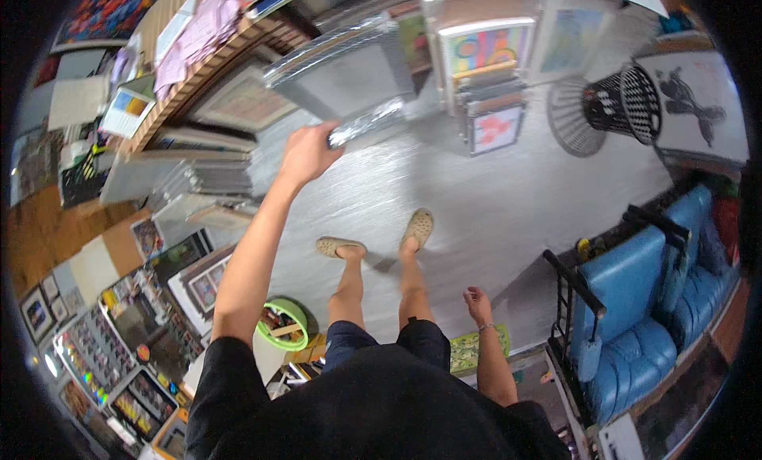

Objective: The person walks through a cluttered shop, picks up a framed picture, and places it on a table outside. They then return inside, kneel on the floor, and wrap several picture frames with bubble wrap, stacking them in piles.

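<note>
While the left hand [305,154] is clamped on the lower edge of a plastic-wrapped framed picture [341,83], the frame is held up clear of the stacked frames [210,178] by the slatted desk [198,79]. Nothing is gripped by the right hand [477,303] (fingers loosely apart, hanging by the leg). Judging by this, the frame is lifted but not yet set down anywhere.

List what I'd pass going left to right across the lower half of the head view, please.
Framed pictures on the floor → green round tub → left sandal → right sandal → right hand, hanging empty → blue sofa.
</note>
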Demonstrator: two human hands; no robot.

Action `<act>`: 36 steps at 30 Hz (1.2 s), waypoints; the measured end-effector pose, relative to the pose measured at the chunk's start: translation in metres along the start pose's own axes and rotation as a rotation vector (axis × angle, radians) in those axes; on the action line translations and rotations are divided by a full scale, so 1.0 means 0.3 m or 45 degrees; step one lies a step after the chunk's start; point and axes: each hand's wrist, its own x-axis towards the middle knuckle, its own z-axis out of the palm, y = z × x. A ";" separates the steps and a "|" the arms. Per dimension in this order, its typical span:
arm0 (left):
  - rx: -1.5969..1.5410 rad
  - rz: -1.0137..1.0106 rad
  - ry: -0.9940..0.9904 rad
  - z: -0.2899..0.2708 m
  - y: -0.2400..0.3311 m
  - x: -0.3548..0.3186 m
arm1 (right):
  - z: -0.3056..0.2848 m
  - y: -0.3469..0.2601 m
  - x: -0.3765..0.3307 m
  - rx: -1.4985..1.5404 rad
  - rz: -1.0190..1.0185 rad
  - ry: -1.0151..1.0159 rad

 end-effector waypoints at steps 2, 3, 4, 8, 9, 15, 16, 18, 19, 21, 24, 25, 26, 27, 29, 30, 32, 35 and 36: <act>0.042 -0.015 -0.039 0.001 -0.006 0.066 | -0.003 -0.048 0.001 0.042 -0.084 0.035; 0.049 -0.019 -0.072 -0.005 -0.010 0.099 | 0.002 -0.057 0.019 0.067 -0.107 0.036; 0.066 -0.013 -0.078 -0.013 -0.035 0.124 | 0.012 -0.066 0.037 0.092 -0.128 0.035; 0.104 0.012 -0.050 0.005 -0.125 0.244 | 0.012 -0.085 0.103 0.135 -0.180 0.024; 0.116 0.009 -0.030 0.006 -0.144 0.272 | 0.003 -0.099 0.115 0.119 -0.173 0.014; 0.113 -0.017 0.007 -0.045 -0.307 0.439 | -0.043 -0.199 0.180 0.009 -0.179 -0.007; 0.116 -0.004 0.039 -0.048 -0.326 0.469 | -0.034 -0.188 0.202 -0.045 -0.155 -0.001; 0.079 0.036 0.172 -0.060 -0.356 0.521 | -0.016 -0.204 0.232 -0.080 -0.132 -0.019; 0.064 0.053 0.237 -0.064 -0.369 0.543 | 0.000 -0.224 0.237 -0.063 -0.129 -0.036; 0.114 0.127 0.296 -0.065 -0.425 0.607 | 0.032 -0.295 0.241 -0.090 -0.144 -0.046; 0.139 0.134 0.329 -0.078 -0.458 0.661 | 0.081 -0.399 0.218 -0.095 -0.156 -0.024; 0.140 0.120 0.326 -0.083 -0.455 0.668 | 0.103 -0.437 0.220 -0.012 -0.149 -0.026; 0.134 0.125 0.347 -0.076 -0.474 0.670 | 0.130 -0.481 0.220 0.072 -0.148 -0.036; 0.130 0.139 0.371 -0.069 -0.489 0.681 | 0.153 -0.527 0.218 0.052 -0.151 -0.059; 0.134 0.163 0.394 -0.066 -0.508 0.703 | 0.184 -0.612 0.216 0.005 -0.163 -0.110; 0.151 0.171 0.390 -0.078 -0.503 0.703 | 0.205 -0.641 0.219 0.014 -0.155 -0.107; 0.184 0.214 0.460 -0.086 -0.484 0.688 | 0.251 -0.700 0.228 0.030 -0.147 -0.115; 0.088 0.327 0.797 -0.044 -0.453 0.607 | 0.288 -0.793 0.231 0.018 -0.181 -0.177; 0.007 0.318 0.798 -0.036 -0.412 0.543 | 0.296 -0.805 0.238 -0.010 -0.180 -0.184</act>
